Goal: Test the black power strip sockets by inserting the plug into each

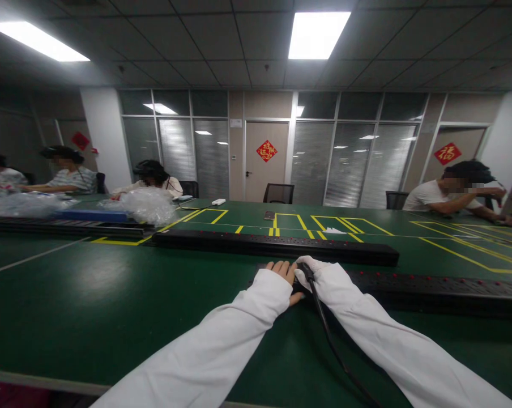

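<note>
Both my arms, in white sleeves, reach forward over the green table [111, 294] to the left end of a long black power strip [430, 286] with red switches. My left hand [284, 276] lies on that end, with the fingers curled over the top and the thumb at the near side, gripping it. My right hand [314, 270] rests right beside it on the strip, almost wholly covered by the white sleeve, so its fingers are hidden. A black cable [330, 340] runs from under my right hand back toward me, between my forearms.
A second long black strip [277, 246] lies just beyond the first. Yellow floor-plan lines [336, 224] mark the table. Clear plastic bags [148, 205] and a blue tray [94, 216] sit far left. Other people sit at the far left and far right edges. An empty chair [278, 193] stands by the door.
</note>
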Available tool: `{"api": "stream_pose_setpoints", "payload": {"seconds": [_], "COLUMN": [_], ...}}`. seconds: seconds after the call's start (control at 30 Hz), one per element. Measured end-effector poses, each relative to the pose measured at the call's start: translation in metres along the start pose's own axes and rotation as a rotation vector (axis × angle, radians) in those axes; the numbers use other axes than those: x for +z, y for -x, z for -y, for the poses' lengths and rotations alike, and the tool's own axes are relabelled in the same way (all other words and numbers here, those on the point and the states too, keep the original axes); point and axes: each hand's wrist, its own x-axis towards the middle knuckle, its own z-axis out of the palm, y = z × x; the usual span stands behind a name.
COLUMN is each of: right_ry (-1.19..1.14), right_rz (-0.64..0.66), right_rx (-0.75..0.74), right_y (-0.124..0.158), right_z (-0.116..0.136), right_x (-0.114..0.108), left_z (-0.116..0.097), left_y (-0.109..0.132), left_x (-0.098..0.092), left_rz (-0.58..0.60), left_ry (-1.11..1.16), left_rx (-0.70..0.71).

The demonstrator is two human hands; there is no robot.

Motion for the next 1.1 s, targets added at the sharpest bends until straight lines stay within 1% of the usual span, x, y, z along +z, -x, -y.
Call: {"api": "stream_pose_setpoints", "payload": {"seconds": [0.2,0.4,0.57,0.77,1.1], "right_ry": [0.017,0.047,0.016,0.0,-0.006], "right_rz": [0.008,0.022,0.004,-0.028,-0.024], "right_rx": [0.015,0.012,0.012,-0.009,-0.022], "right_y": [-0.001,0.0,0.0,0.0,0.001], "right_z": [-0.003,-0.004,-0.007,-0.01,-0.011], "right_x": [0.005,0.009,0.011,0.013,0.012], "left_z": [-0.001,0.0,-0.001,0.0,0.0], "left_y": [0.0,-0.002,-0.002,-0.001,0.0], "left_x": [-0.004,-0.003,-0.003,-0.003,-0.002], "left_rz": [0.017,0.029,0.046,0.029,0.004], "left_ry": [0.012,0.003,0.001,-0.014,-0.032], "left_rx": [-0.006,-0.004,-0.016,0.003,0.011]}}
